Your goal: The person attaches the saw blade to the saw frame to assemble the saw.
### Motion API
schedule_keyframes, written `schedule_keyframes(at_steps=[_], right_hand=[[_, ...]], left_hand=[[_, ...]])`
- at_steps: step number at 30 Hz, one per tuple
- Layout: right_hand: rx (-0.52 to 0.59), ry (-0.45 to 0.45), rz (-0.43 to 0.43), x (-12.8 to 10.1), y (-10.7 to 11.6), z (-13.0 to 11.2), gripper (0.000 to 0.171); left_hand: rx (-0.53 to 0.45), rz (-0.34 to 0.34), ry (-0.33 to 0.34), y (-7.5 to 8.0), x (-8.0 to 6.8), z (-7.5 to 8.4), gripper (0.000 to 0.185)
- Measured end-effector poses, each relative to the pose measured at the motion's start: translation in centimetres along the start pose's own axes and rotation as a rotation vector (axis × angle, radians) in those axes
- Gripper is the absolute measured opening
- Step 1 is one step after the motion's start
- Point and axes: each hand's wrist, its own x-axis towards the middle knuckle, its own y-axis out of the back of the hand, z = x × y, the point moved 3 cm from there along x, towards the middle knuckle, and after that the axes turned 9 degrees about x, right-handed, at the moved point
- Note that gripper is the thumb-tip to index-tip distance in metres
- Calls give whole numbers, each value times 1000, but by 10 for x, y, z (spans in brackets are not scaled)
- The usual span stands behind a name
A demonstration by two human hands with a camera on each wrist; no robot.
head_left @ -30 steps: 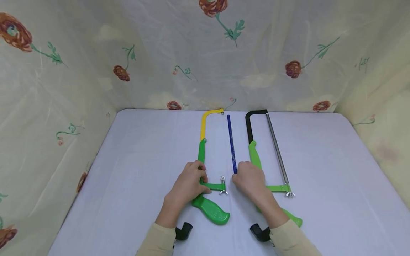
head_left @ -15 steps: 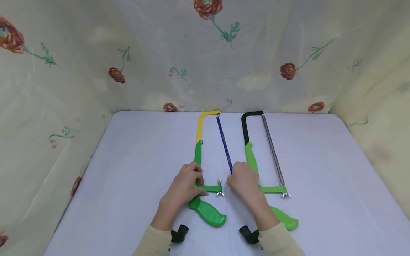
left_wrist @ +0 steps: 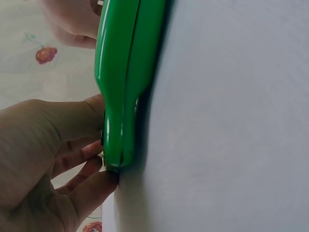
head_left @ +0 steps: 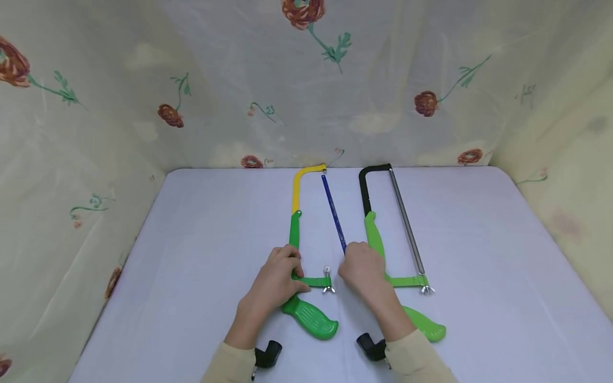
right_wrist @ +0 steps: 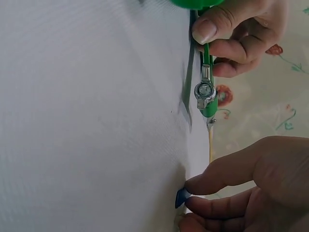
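A hacksaw frame, yellow at its far end and green at its handle, lies on the table with no blade fitted. My left hand grips it just above the handle, by the short green arm that carries a wing nut. The thumb lies against the frame in the left wrist view. My right hand pinches the near end of a blue hacksaw blade between thumb and fingers; the blade's end shows in the right wrist view. The blade's far tip sits just below the pin on the yellow end.
To the right lies a second hacksaw, black and light green, with a grey blade fitted; my right forearm crosses over part of it. A flower-printed curtain hangs behind and beside the white table.
My right hand has swung the blue blade's far tip left, from beside the yellow frame end to just below its pin. The left hand keeps its grip; the view has shifted slightly.
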Motion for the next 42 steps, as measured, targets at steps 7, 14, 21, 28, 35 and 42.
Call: schedule_keyframes(at_steps=[7, 14, 21, 28, 35, 42], right_hand=[[27, -7, -1, -1, 3, -2, 13], [40, -32, -3, 0, 2, 0, 10], [38, -16, 4, 0, 3, 2, 4], [108, 10, 24, -5, 4, 6, 34], [160, 35, 45, -6, 4, 8, 29], [222, 45, 48, -6, 4, 11, 28]], left_hand=[[5, 18, -15, 1, -1, 0, 25], [14, 13, -23, 0, -2, -1, 27], [21, 15, -33, -1, -3, -1, 27], [19, 15, -24, -1, -3, -1, 27], [16, 17, -28, -1, -3, -1, 27], [22, 14, -34, 0, -4, 0, 27]])
